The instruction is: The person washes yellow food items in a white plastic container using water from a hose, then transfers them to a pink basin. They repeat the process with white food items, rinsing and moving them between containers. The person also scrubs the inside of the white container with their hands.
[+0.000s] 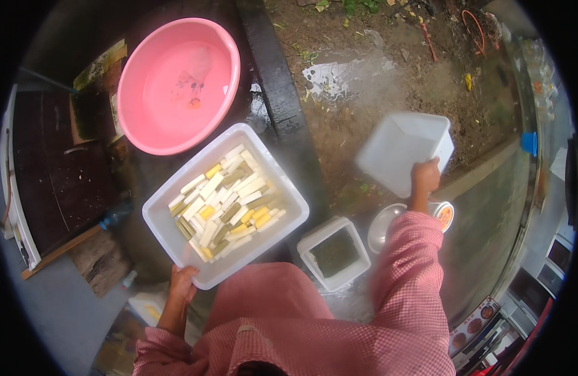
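Note:
A white plastic tub point(282, 188) full of cut sticks, white, yellow and dull green point(223, 202), is gripped at its near left corner by my left hand point(183, 283). The kind of food or material of the sticks is not certain. Out to the right, my right hand point(425, 177) grips the edge of a second white plastic tub point(401, 145), which is tilted and slightly blurred. No contents show in that tub. Between the hands, lower down, a square white container point(308, 256) holds something dark, perhaps murky liquid.
A large pink basin point(176, 94) with water and some bits stands at the upper left. Right of the square container are a metal bowl point(383, 225) and a round white lidded tub point(444, 215). Wet muddy ground with a puddle point(329, 80) lies beyond a dark concrete kerb point(284, 89).

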`<state>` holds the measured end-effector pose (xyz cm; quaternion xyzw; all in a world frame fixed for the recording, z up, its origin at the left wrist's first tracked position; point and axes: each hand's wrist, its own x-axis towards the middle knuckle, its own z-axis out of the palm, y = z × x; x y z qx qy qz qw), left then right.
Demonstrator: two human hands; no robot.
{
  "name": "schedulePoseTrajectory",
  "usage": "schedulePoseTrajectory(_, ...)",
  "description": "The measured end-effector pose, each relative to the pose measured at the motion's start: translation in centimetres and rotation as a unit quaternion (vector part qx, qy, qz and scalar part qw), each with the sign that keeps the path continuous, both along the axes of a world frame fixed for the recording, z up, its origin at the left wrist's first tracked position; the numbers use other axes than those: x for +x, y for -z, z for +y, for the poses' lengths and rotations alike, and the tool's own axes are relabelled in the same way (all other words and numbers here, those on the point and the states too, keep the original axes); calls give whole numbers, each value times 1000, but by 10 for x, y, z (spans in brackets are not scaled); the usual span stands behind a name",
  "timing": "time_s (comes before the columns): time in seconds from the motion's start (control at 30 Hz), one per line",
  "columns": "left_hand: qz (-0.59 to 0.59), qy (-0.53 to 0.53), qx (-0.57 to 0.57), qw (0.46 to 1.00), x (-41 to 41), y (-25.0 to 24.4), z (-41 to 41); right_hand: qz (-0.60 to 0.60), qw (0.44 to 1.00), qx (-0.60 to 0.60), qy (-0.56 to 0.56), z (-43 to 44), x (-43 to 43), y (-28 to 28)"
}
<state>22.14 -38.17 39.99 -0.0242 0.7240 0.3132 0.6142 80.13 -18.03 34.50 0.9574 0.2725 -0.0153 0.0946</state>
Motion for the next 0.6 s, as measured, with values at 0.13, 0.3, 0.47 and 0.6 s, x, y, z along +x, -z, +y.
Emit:
schedulePoseTrajectory(0.13,11,50,26,998,-15,10,-11,1,998,23,-52,-22,9,0)
schedulePoseTrajectory(0.3,5,53,-7,999,-22,9,3,251,876,343,226,-89,57,100)
schedulePoseTrajectory(0.47,8,57,15,998,-18,1,16,161,913,363,93,-88,-62,116)
schedulePoseTrajectory(0.6,11,68,17,997,-34,17,7,298,788,487,230,-121,-110,145)
